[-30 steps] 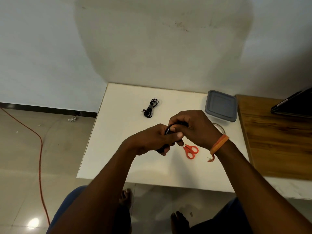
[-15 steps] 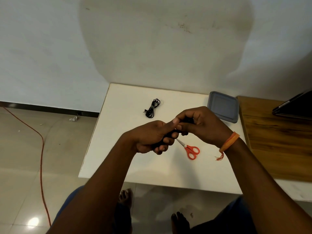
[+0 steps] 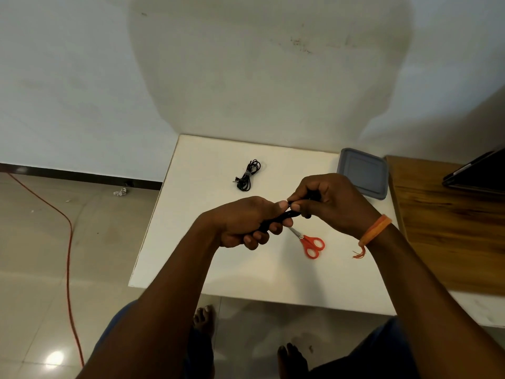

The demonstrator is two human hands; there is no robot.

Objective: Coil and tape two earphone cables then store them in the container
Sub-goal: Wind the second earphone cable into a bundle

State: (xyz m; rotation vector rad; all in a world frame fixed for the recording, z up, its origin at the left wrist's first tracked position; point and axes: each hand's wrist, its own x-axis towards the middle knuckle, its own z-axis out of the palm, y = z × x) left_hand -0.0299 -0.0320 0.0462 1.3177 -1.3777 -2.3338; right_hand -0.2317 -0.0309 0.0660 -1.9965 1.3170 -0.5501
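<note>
Left fingers (image 3: 262,236): curled tight round a black earphone cable bundle (image 3: 276,221), thumb pressed along its top.
Right fingers (image 3: 296,206): thumb and forefinger pinched on the right end of the same bundle; whether they also hold tape is too small to tell.
Left hand (image 3: 243,222): held above the middle of the white table (image 3: 207,203), acting as the clamp.
Right hand (image 3: 330,203): just right of the left, touching it at the fingertips.
Step in hand: probably wrapping or pressing tape round this second coil.
Doing it well: keep the left grip firm so the loops cannot spring apart; draw the wrap snug across the middle of the bundle and press its end flat.
Other earphone cable (image 3: 247,175): lies coiled on the far part of the table, a pale band round its waist, so likely done.
Container (image 3: 363,173): grey, lid on, at the far right of the table; it needs opening before storing.
Scissors (image 3: 310,243): orange-handled, on the table near the hands.
</note>
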